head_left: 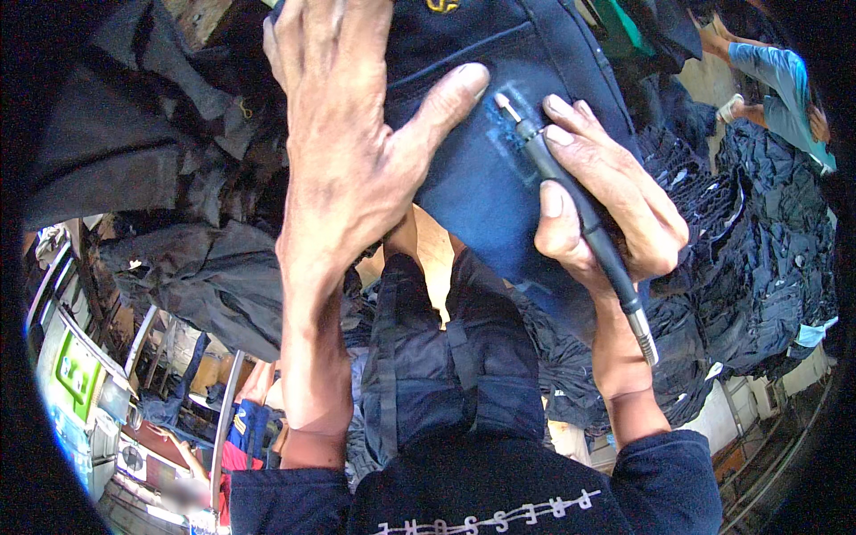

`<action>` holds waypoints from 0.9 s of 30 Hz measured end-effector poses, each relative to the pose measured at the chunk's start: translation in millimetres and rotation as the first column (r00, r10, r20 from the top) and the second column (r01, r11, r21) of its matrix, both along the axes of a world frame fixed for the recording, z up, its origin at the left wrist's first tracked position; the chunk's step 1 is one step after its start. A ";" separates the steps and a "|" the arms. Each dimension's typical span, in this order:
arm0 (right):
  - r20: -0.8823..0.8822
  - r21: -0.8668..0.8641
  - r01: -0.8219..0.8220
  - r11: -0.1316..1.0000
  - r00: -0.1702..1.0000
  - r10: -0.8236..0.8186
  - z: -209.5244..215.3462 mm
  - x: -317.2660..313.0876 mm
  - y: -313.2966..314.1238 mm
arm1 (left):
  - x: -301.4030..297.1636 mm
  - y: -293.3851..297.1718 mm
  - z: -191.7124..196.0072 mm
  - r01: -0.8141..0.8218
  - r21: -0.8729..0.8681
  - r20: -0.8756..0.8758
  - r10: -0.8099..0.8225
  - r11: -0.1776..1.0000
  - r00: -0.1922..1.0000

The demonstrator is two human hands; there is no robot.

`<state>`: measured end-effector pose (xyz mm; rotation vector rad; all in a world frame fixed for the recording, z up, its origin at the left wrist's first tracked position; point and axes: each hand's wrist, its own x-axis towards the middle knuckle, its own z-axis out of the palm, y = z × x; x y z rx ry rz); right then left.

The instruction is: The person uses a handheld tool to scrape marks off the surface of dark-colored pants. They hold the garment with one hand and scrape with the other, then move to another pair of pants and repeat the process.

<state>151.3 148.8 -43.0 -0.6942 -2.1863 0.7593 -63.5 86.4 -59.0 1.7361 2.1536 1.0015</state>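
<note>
Dark blue denim cloth (481,201) hangs in front of me, with a stitched seam, a piped edge and a bit of yellow stitching at the top. A rubbed, paler patch (513,147) with frayed fibres shows on it. Pressed flat on the cloth is my left hand (343,134), thumb stretched toward the patch, its fingertips out of sight at the top. My right hand (611,192) grips a black pen-shaped grinder (584,209), tilted, its small pinkish tip at the patch. Whether the tip touches cannot be told. The grinder's metal tail end points down to the right.
A large heap of dark garments (713,259) fills the right side. More dark cloth (187,276) lies at the left. Another person in blue clothes (785,94) is at the upper right. Lower left are metal posts, a green panel (76,366) and a fan (134,457).
</note>
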 end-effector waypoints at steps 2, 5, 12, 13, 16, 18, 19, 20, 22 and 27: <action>0.009 0.019 0.013 1.000 1.000 -0.013 -0.4 0.5 0.2 | 2.1 1.0 0.5 -0.014 0.003 -0.006 0.014 1.000 1.000; 0.042 0.028 0.004 1.000 0.999 -0.006 0.5 1.8 0.7 | 4.5 2.6 1.2 -0.029 0.008 -0.010 0.029 1.000 1.000; 0.068 0.024 0.036 0.999 0.997 -0.038 1.4 4.1 -0.5 | 8.7 5.7 1.1 -0.048 0.014 -0.020 0.048 0.999 0.999; 0.067 0.021 0.042 0.999 0.997 -0.043 1.5 4.5 -0.8 | 9.0 5.8 1.1 -0.051 0.016 -0.019 0.051 0.999 0.999; 0.045 0.007 0.052 0.999 0.998 -0.052 1.2 5.4 -0.8 | 9.7 6.6 1.0 -0.059 0.020 -0.021 0.059 0.998 0.998; -0.008 -0.005 0.065 0.998 0.998 -0.065 1.4 6.0 -0.3 | 10.4 7.4 1.4 -0.069 0.025 -0.024 0.069 0.997 0.997; 0.013 -0.012 0.056 0.998 0.998 -0.056 1.7 6.3 0.3 | 12.0 7.7 1.9 -0.074 0.022 -0.023 0.075 0.997 0.997; 0.008 -0.016 0.061 0.998 0.998 -0.061 0.9 5.6 0.2 | 12.8 7.6 2.9 -0.078 0.022 -0.023 0.078 0.997 0.997; 0.001 -0.016 0.062 0.998 0.998 -0.062 -0.2 4.4 1.1 | 16.9 7.6 4.9 -0.090 0.017 -0.017 0.090 0.996 0.996; 0.002 -0.001 0.052 0.999 0.999 -0.052 -2.5 2.9 2.7 | 20.2 8.5 3.5 -0.105 0.038 -0.017 0.106 0.994 0.994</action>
